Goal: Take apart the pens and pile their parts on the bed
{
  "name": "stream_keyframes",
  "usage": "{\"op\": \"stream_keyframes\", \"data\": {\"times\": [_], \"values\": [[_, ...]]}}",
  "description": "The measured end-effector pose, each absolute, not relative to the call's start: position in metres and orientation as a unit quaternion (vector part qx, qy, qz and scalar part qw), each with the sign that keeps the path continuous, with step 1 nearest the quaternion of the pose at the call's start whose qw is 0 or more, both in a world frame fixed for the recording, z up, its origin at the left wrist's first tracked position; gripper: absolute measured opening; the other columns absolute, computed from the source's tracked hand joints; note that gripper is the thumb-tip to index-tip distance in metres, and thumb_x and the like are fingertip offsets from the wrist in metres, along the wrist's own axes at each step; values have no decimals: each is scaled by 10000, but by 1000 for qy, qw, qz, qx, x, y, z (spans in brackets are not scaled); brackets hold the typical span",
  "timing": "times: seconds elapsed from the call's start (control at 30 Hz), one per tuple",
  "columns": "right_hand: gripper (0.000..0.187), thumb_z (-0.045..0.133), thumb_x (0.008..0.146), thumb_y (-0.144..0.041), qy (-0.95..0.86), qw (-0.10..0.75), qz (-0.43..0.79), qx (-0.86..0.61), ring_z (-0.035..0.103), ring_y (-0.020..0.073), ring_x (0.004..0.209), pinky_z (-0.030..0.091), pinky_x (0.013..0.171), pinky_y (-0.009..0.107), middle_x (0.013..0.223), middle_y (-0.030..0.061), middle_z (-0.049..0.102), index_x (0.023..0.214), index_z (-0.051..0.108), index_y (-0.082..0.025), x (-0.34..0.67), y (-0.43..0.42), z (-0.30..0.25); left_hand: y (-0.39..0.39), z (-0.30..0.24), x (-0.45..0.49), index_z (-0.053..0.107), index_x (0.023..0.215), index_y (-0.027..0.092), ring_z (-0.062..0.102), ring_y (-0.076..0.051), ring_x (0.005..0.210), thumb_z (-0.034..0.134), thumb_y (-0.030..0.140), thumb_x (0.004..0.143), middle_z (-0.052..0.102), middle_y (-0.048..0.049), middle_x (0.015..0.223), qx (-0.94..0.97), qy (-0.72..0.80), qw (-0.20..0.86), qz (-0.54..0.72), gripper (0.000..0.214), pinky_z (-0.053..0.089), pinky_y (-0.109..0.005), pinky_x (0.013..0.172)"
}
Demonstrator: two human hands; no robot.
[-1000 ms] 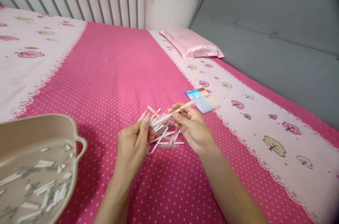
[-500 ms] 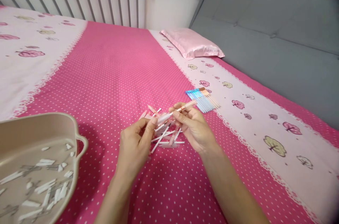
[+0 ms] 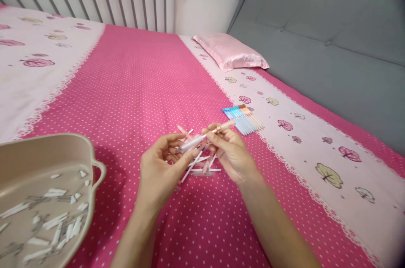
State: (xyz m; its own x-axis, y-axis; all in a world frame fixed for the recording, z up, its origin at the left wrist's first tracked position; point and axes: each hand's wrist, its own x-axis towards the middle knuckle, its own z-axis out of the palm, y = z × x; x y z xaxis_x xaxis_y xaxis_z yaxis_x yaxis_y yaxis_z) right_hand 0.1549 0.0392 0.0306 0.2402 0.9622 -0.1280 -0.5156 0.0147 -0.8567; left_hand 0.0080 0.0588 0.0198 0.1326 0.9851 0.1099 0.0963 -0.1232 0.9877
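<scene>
A pen with a pale clear barrel and a pink end is tilted between my hands, above a loose pile. My right hand pinches it near its pink end with thumb and fingers. Around the pen's lower left end, my left hand is open, its thumb apart from its curved fingers. Whether those fingers touch the barrel, I cannot tell. Below lie white refill sticks and pink pen parts, partly hidden by my hands.
At left stands a beige basin with a loop handle, holding white pieces and grey clips or tips. A row of blue and peach pens lies beyond my right hand. A pink pillow rests against the grey headboard.
My left hand has loosened its pinch on the barrel, and its thumb has moved down and away from the fingers. My right hand keeps its grip in nearly the same spot.
</scene>
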Motion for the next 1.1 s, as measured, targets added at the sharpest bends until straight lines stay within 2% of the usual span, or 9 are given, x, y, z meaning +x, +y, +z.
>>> {"op": "stream_keyframes", "data": {"times": [0.17,0.23,0.37,0.6,0.7,0.83,0.97,1.1], "values": [[175,718,629,-140,-272,660,557,-425,463,50,555,364,496,179,752,-15,632,768,617,-174,153,39,30,58,16,8,653,858,163,615,-136,607,661,352,684,679,-28,736,606,478,450,449,257,497,-232,572],[173,714,631,-136,-279,658,557,-422,459,49,555,367,497,176,757,-16,633,770,619,-177,154,39,30,59,16,7,648,821,158,587,-117,548,600,378,735,650,-7,652,612,481,454,433,241,465,-204,510],[194,712,636,-128,-284,678,532,-420,479,49,600,380,497,150,800,-16,637,799,624,-187,162,39,32,63,18,2,594,608,148,456,-81,383,473,452,801,508,27,437,603,530,435,408,380,338,-180,373],[91,693,690,-228,-270,687,528,-420,510,54,633,417,510,145,782,-16,601,756,644,-188,173,38,37,65,18,0,565,546,151,448,-80,346,486,489,781,484,30,390,565,548,452,420,419,334,-176,360],[117,671,718,-287,-305,646,558,-422,536,61,646,431,528,154,793,5,618,746,654,-175,165,37,35,63,17,1,568,561,152,457,-85,338,487,502,776,487,32,392,576,549,446,410,419,333,-179,352],[160,715,672,-268,-313,614,564,-455,571,68,625,460,585,168,697,2,628,765,655,-153,159,38,30,62,17,0,598,625,155,449,-95,324,479,517,773,470,40,387,616,539,440,370,409,312,-188,337],[175,736,640,-265,-269,672,483,-492,558,56,588,460,574,166,686,-7,624,733,646,-146,176,44,27,64,17,-3,634,685,153,468,-104,373,507,497,755,476,36,417,606,555,421,385,373,313,-185,355],[167,718,660,-279,-262,714,406,-507,552,56,615,465,593,173,726,-16,609,738,630,-160,186,48,23,69,9,-6,659,907,160,478,-114,399,583,452,697,508,37,480,518,603,418,439,368,344,-196,361]]}}
